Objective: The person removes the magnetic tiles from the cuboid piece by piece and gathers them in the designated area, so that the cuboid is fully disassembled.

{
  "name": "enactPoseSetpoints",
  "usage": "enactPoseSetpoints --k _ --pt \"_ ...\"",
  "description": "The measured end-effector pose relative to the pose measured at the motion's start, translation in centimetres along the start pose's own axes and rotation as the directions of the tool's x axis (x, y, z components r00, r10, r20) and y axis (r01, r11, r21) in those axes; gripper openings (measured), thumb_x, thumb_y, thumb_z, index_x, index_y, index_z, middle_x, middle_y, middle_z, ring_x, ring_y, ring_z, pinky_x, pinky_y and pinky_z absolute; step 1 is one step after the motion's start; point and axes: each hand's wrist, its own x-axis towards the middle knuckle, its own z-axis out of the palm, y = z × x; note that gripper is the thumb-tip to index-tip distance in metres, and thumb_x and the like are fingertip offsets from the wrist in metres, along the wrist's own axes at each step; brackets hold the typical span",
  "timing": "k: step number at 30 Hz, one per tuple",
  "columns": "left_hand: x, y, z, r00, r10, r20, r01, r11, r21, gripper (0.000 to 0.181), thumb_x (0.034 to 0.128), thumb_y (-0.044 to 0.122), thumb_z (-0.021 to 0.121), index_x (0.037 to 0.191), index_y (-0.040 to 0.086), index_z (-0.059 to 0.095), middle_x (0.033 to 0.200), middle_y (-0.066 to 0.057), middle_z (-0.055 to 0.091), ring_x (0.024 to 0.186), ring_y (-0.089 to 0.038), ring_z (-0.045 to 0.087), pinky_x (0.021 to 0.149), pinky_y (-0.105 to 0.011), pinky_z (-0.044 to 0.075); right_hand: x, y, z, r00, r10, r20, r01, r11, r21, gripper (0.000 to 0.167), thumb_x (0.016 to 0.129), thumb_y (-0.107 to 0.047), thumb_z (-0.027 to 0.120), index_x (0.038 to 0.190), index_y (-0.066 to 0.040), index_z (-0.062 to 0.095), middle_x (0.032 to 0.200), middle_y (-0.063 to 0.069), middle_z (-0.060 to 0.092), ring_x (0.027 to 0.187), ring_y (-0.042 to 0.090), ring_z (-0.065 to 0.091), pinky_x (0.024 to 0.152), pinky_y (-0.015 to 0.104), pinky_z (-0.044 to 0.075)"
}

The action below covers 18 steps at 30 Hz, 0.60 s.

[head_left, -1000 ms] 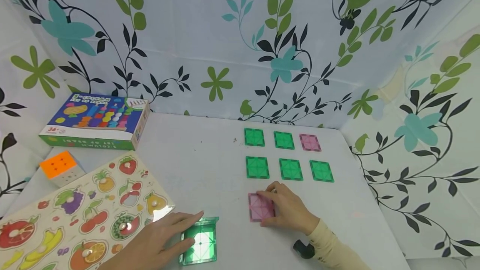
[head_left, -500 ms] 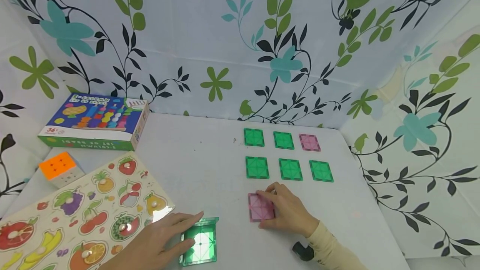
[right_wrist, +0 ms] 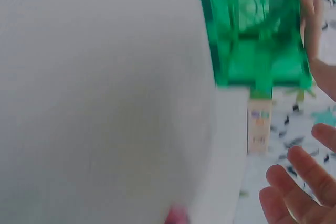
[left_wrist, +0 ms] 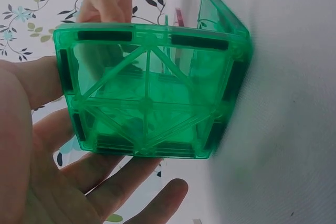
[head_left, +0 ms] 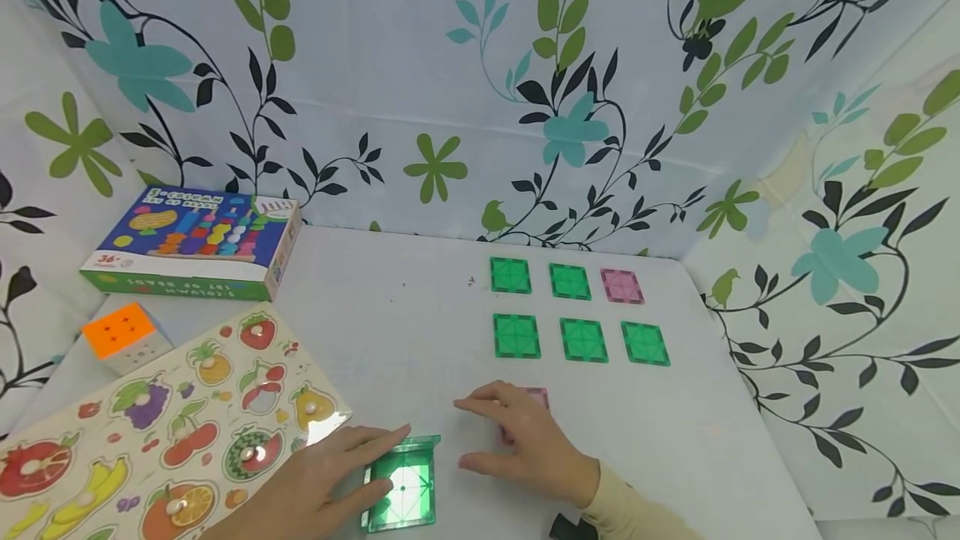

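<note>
A box-like structure of translucent green magnetic tiles (head_left: 408, 494) stands at the table's near edge. My left hand (head_left: 318, 477) holds it from the left, thumb on top and forefinger at the back edge. In the left wrist view one square side of the green structure (left_wrist: 147, 100) faces the camera, and the other fingers (left_wrist: 123, 182) stretch out beyond it. My right hand (head_left: 528, 452) hovers to its right with fingers spread, holding nothing. A pink magnetic tile (head_left: 537, 397) lies on the table, mostly hidden behind that hand.
Several green tiles (head_left: 517, 336) and one pink tile (head_left: 622, 286) lie in two rows at the back right. On the left are a wooden fruit puzzle board (head_left: 202, 373), an orange-topped puzzle cube (head_left: 120, 332) and a blue toy box (head_left: 195, 232). Patterned cloth (head_left: 360, 65) hangs behind.
My right hand has let go of the pink tile and moved left toward the green structure, its fingers spreading. The pink tile stays on the table. My left hand has kept its place.
</note>
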Motion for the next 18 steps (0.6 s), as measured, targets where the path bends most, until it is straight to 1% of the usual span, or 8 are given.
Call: enactPoseSetpoints --k 2,4,6,8,10,14,18 --pt "0.0 0.0 0.0 1.000 0.009 -0.013 -0.009 1.000 -0.004 0.053 0.1001 0.046 0.062 0.151 0.040 0.048 0.134 0.016 0.063 0.118 -0.016 0.065 0.088 -0.040 0.060 0.6 -0.8 0.9 0.998 -0.066 0.022 0.064 0.997 0.052 0.054 0.091 -0.036 0.078 0.140 -0.017 0.062 0.127 -0.001 0.064 0.103 0.013 0.065 0.085 0.024 0.057" --pt "0.0 0.0 0.0 0.999 0.022 -0.032 -0.022 1.000 -0.014 0.052 0.0999 0.044 0.063 0.150 0.039 0.049 0.133 0.017 0.063 0.116 -0.013 0.065 0.087 -0.036 0.060 1.1 -1.4 1.7 0.993 -0.113 0.038 0.109 0.990 0.093 0.048 0.095 -0.032 0.073 0.139 -0.015 0.063 0.124 0.000 0.066 0.109 0.013 0.066 0.089 0.023 0.057" --pt "0.0 0.0 0.1 0.998 0.036 -0.050 -0.037 0.999 -0.019 0.053 0.0997 0.042 0.064 0.150 0.038 0.049 0.133 0.017 0.063 0.115 -0.010 0.065 0.087 -0.033 0.059 1.6 -1.8 2.4 0.986 -0.166 0.036 0.161 0.981 0.104 0.041 0.098 -0.027 0.071 0.136 -0.013 0.064 0.120 0.001 0.068 0.102 0.012 0.068 0.085 0.019 0.057" --pt "0.0 -0.1 0.2 0.997 0.045 -0.067 -0.047 0.999 -0.019 0.054 0.0993 0.042 0.065 0.150 0.036 0.050 0.133 0.018 0.064 0.115 -0.008 0.065 0.088 -0.032 0.059 2.0 -2.0 2.8 0.981 -0.191 0.020 0.189 0.978 0.086 0.036 0.098 -0.026 0.070 0.132 -0.015 0.067 0.115 -0.002 0.071 0.094 0.008 0.068 0.080 0.014 0.055" --pt "0.0 -0.1 0.4 0.995 0.047 -0.085 -0.048 0.999 -0.008 0.054 0.0985 0.043 0.066 0.150 0.033 0.051 0.134 0.018 0.064 0.116 -0.007 0.065 0.089 -0.032 0.058 2.3 -2.0 3.1 0.976 -0.219 -0.003 0.219 0.975 0.036 0.031 0.099 -0.025 0.069 0.129 -0.017 0.069 0.109 -0.004 0.072 0.088 0.003 0.066 0.076 0.009 0.051" --pt "0.0 0.0 0.4 0.993 0.025 -0.113 -0.023 1.000 0.020 0.056 0.0967 0.046 0.068 0.148 0.030 0.053 0.133 0.018 0.064 0.116 -0.008 0.065 0.090 -0.034 0.059 2.7 -1.9 3.5 0.970 -0.242 -0.032 0.241 0.970 -0.032 0.026 0.099 -0.024 0.069 0.125 -0.020 0.072 0.104 -0.009 0.072 0.083 -0.005 0.061 0.075 0.004 0.045" --pt "-0.1 0.0 0.4 0.991 0.019 -0.130 -0.017 1.000 0.018 0.054 0.0960 0.046 0.069 0.145 0.028 0.056 0.131 0.017 0.065 0.115 -0.008 0.066 0.090 -0.036 0.059 3.0 -1.8 3.8 0.964 -0.261 -0.051 0.258 0.964 -0.057 0.025 0.097 -0.024 0.071 0.122 -0.020 0.075 0.101 -0.010 0.072 0.080 -0.007 0.058 0.074 0.002 0.043"
